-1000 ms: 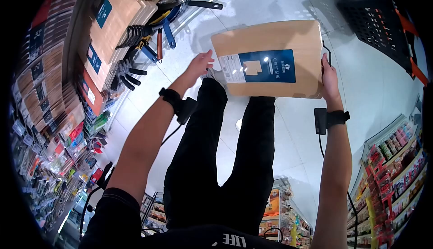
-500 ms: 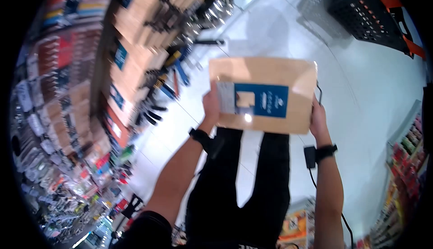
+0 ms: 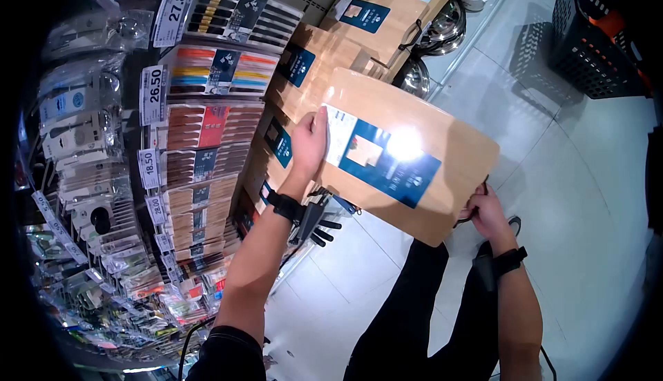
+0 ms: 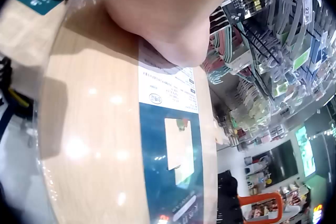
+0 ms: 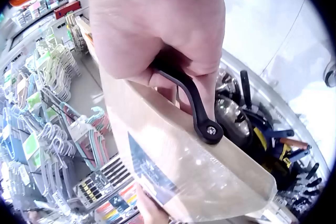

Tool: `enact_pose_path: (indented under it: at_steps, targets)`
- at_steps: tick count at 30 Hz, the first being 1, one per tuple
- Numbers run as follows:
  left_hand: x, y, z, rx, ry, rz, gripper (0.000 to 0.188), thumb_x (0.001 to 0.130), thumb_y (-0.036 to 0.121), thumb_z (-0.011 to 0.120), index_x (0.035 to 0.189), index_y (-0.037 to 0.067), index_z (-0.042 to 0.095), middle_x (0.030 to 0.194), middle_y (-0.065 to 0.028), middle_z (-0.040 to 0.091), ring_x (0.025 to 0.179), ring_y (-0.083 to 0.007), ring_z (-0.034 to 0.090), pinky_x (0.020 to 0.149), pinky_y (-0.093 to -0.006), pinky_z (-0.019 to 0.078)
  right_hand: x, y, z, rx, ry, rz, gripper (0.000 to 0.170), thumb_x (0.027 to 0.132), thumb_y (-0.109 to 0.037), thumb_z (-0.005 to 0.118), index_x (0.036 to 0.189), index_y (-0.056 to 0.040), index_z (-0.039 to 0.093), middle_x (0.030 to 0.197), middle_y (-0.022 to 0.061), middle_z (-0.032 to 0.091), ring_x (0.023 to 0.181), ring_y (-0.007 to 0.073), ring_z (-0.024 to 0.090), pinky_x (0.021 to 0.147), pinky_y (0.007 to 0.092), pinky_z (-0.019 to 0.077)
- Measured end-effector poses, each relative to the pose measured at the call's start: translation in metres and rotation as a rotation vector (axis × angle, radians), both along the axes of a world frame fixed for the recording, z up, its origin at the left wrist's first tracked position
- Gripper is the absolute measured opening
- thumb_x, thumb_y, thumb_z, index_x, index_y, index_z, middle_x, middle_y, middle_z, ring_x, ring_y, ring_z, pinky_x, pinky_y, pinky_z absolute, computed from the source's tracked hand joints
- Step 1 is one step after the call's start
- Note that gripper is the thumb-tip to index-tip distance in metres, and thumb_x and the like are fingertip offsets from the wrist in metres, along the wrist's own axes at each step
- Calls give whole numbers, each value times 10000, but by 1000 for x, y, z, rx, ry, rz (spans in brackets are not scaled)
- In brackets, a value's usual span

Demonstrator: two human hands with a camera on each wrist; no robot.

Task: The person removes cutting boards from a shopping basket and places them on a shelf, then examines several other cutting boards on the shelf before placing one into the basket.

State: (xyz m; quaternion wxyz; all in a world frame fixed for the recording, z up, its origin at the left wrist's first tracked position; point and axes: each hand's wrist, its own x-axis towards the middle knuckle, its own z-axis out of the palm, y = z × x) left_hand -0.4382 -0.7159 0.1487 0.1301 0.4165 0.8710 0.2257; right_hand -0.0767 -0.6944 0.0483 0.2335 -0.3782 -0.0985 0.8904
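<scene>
Cutting board (image 3: pixel 421 122): raised in the middle of the scene, slanted, its left end farther and its right end nearer, clear wrap over pale wood.
Blue label (image 3: pixel 390 163): on the board's upper face, with a white printed part toward the left and a bright glare spot on it.
Hanging packs (image 3: pixel 83 160): clear-wrapped goods along the far left.
Price tags (image 3: pixel 153 94): a column just right of those packs, reading 27.80, 26.50 and 18.50 among others.
Stick packs (image 3: pixel 207 115): flat packs of long, slim pieces, black, coloured and brown, beside the tags.
Left hand (image 3: pixel 309 143): gripping the board's left end, thumb at the edge; its other fingers are mostly hidden.
Shelf boards (image 3: pixel 400 12): similar blue-labelled boards, lying beyond the left hand.
Metalware (image 3: pixel 445 25): shiny, far, right of those boards.
Right hand (image 3: pixel 489 212): fingers curled round the black handle (image 5: pixel 191 98) at the board's right end.
Basket (image 3: pixel 594 56): black with orange parts, far right on the pale floor (image 3: pixel 552 174).
</scene>
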Motion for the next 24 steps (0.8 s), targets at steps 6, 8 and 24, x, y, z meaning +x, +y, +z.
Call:
enact_pose_path:
  at_steps: [6, 8, 24]
  targets:
    - [-53, 14, -14, 127, 150, -96, 357, 940, 291, 540, 1060, -27, 648, 901, -219, 677, 788, -293, 666, 734, -338, 512, -51, 3, -8, 94, 79, -27, 472, 670, 156, 384, 1109, 40, 510, 886, 64, 610, 675, 144, 611, 535, 242, 478]
    - [-71, 5, -29, 148, 199, -79, 379, 950, 291, 533, 1126, -34, 616, 932, -197, 684, 772, -220, 660, 738, -313, 505, -65, 8, 5, 99, -6, -38, 484, 654, 172, 369, 1099, 38, 504, 845, 23, 573, 688, 149, 602, 491, 255, 453]
    - [-95, -21, -90, 563, -1002, 405, 700, 972, 175, 542, 1488, 163, 69, 1412, -114, 396, 1245, -251, 471, 998, -396, 438, -16, 1, 9, 188, -186, -127, 276, 614, 130, 378, 808, -22, 502, 710, -19, 480, 606, 103, 472, 469, 233, 310]
